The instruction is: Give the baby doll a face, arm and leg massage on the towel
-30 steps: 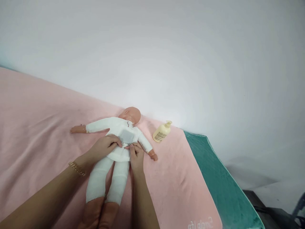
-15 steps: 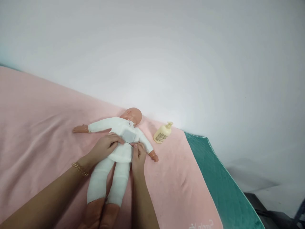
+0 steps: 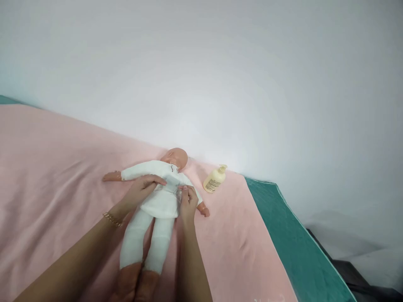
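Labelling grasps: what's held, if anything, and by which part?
Can't be told for sure: left hand and right hand seem to pinch the baby doll by its white chest cloth, at either side of the grey panel.

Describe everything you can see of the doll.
The doll lies flat on the pink blanket, arms spread, head toward the wall, feet out of frame. Its head, hands and lower legs look like orange-brown plastic; the rest is mostly white and cloth-like. A pale grey patch shows on its torso, where the left hand and the right hand touch it.
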`<control>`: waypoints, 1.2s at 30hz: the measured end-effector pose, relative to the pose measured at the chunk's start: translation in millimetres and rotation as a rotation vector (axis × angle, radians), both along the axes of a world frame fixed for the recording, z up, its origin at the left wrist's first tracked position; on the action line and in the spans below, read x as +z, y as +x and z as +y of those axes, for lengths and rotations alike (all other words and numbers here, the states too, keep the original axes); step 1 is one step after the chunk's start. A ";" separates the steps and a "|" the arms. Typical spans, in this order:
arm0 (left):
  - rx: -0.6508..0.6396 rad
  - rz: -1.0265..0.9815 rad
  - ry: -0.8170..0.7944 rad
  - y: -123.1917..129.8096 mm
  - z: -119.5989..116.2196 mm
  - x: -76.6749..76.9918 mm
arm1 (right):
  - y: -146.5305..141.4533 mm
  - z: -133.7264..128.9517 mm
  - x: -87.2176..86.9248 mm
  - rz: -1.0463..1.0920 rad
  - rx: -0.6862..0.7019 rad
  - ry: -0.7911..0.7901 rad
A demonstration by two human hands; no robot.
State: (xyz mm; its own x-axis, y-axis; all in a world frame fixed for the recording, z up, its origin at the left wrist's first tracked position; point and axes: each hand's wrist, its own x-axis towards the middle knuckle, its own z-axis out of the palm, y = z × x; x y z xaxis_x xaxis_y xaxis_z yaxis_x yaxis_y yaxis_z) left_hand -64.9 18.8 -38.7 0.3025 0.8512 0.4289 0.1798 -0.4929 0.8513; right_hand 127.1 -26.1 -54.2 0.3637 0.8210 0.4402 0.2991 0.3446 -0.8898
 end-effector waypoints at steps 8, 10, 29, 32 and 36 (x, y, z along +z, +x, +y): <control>0.035 0.268 0.282 24.8 46.2 11.7 | 1.0 53.5 11.7 -0.158 -0.003 0.024; 0.047 0.337 0.310 27.4 51.2 1.1 | -0.4 58.6 4.5 -0.243 -0.003 -0.004; 0.136 0.362 0.388 24.8 48.2 -16.5 | -8.5 55.3 1.3 -0.301 0.023 0.000; 0.145 0.395 0.341 25.8 49.1 -17.4 | -7.5 57.5 -0.2 -0.315 0.064 -0.007; 0.158 0.456 0.295 27.8 51.7 -21.2 | -7.0 61.3 -3.8 -0.380 0.103 -0.079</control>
State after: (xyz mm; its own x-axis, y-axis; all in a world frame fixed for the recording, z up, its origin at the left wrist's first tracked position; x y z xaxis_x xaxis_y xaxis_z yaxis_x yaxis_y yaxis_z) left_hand -37.0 70.5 -59.9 0.3912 0.7651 0.5114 0.5882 -0.6352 0.5005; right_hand 120.1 35.3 -58.0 0.1005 0.8815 0.4614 0.5797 0.3250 -0.7472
